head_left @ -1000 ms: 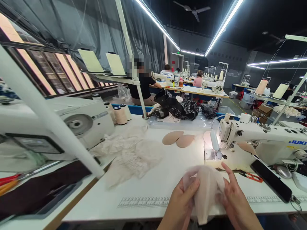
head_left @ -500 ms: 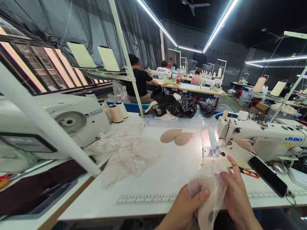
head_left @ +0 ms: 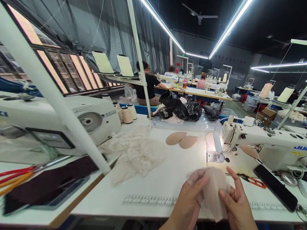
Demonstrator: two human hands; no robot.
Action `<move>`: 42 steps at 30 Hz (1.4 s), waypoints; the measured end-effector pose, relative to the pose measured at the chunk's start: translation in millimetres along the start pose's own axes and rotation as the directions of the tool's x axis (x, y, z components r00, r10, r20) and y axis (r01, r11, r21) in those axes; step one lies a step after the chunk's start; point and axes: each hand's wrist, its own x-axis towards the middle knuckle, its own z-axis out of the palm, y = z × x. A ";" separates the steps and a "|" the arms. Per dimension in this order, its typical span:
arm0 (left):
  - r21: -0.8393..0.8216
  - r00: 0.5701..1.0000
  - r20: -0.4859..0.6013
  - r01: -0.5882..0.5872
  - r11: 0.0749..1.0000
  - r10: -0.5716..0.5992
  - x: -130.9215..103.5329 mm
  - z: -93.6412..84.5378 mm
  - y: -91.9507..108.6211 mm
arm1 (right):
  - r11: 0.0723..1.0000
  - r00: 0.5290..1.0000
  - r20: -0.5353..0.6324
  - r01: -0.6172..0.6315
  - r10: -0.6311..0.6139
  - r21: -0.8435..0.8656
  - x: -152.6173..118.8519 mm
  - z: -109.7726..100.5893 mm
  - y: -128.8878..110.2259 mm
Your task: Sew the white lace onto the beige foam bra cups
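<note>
Over the front of the table, my left hand (head_left: pixel 189 199) and my right hand (head_left: pixel 238 201) hold a piece of sheer beige fabric (head_left: pixel 214 191) between them. Both thumbs press on its near face, while the other fingers are partly hidden behind it. My right index finger points upward, free of the cloth. A rounded pad-like shape seems to lie under the sheer layer. Beyond my hands stands a sewing machine (head_left: pixel 261 137) with its lamp lit. Two beige teardrop-shaped pads (head_left: pixel 176 138) lie on the table, one overlapping the other.
Crumpled sheer fabric (head_left: pixel 137 156) lies to the left. A phone (head_left: pixel 275 187) and orange-handled snips (head_left: pixel 257 182) are on the right. A printed ruler scale (head_left: pixel 150 200) runs along the front edge. Thread cones (head_left: pixel 127 115) and black plastic bags (head_left: pixel 182 108) stand behind; a co-worker (head_left: pixel 147 86) sits further back.
The fabric has been gathered and turned up, so it now shows as a smoother rounded piece between my hands. My view has shifted slightly left.
</note>
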 end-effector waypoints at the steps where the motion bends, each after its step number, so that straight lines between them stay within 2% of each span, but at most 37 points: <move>1: -0.012 0.999 -0.030 -0.017 1.000 0.016 1.9 2.3 0.8 | 1.000 1.000 -0.003 0.011 -0.011 -0.003 0.3 0.3 1.2; 4: -0.023 0.996 -0.077 -0.050 0.998 0.048 5.9 9.3 3.7 | 0.999 0.999 -0.013 0.043 -0.043 -0.003 0.8 -1.2 4.5; 8: -0.027 0.995 -0.090 -0.037 0.999 0.034 6.8 14.7 5.4 | 0.998 0.997 -0.031 0.067 -0.067 -0.017 2.0 -4.3 5.2; 13: -0.047 0.998 -0.059 -0.027 0.999 0.024 9.6 14.8 5.4 | 0.996 0.994 -0.068 0.082 -0.085 -0.036 3.6 -4.6 4.0; 20: -0.031 0.992 -0.013 0.124 0.992 -0.124 12.0 18.1 7.9 | 0.992 0.993 -0.067 0.091 -0.096 -0.082 5.0 -1.3 -0.3; 24: -0.031 0.989 -0.057 0.135 0.990 -0.137 17.8 19.9 9.4 | 0.990 0.997 -0.015 0.078 -0.080 -0.118 7.3 -9.1 1.3; 28: -0.027 0.990 -0.074 0.116 0.993 -0.118 26.0 18.6 15.9 | 0.980 0.997 0.071 0.042 -0.028 -0.195 9.2 -27.0 9.6; 31: 0.081 0.994 0.030 0.100 0.992 -0.102 25.7 16.2 28.1 | 0.970 0.992 0.124 0.062 -0.033 -0.235 13.1 -40.4 6.7; 33: 0.257 0.974 0.206 0.040 0.966 -0.095 22.2 13.0 39.9 | 0.931 0.976 0.195 0.157 -0.096 -0.330 20.2 -45.4 -5.7; 35: 0.496 0.907 0.405 -0.113 0.861 -0.114 21.0 8.6 52.5 | 0.790 0.916 0.344 0.362 -0.204 -0.495 33.4 -45.8 -24.9; 36: 0.608 0.857 0.492 -0.216 0.764 -0.150 23.1 6.3 58.2 | 0.654 0.851 0.463 0.499 -0.247 -0.569 42.5 -44.3 -35.0; 38: 0.735 0.741 0.621 -0.437 0.519 -0.256 34.7 2.7 66.2 | 0.292 0.661 0.705 0.749 -0.258 -0.595 64.8 -39.6 -51.3; 39: 0.740 0.683 0.663 -0.533 0.411 -0.307 44.1 1.7 68.2 | 0.117 0.573 0.791 0.819 -0.214 -0.562 77.1 -37.3 -56.0; 40: 0.720 0.631 0.694 -0.608 0.336 -0.345 55.1 1.4 69.0 | -0.022 0.512 0.844 0.853 -0.161 -0.521 89.3 -35.7 -58.1; 41: 0.693 0.594 0.719 -0.657 0.298 -0.362 66.6 1.6 68.8 | -0.113 0.483 0.868 0.862 -0.116 -0.495 100.5 -35.2 -57.7; 42: 0.674 0.575 0.734 -0.681 0.286 -0.361 77.6 2.1 68.1 | -0.162 0.482 0.872 0.857 -0.088 -0.490 110.1 -36.2 -55.3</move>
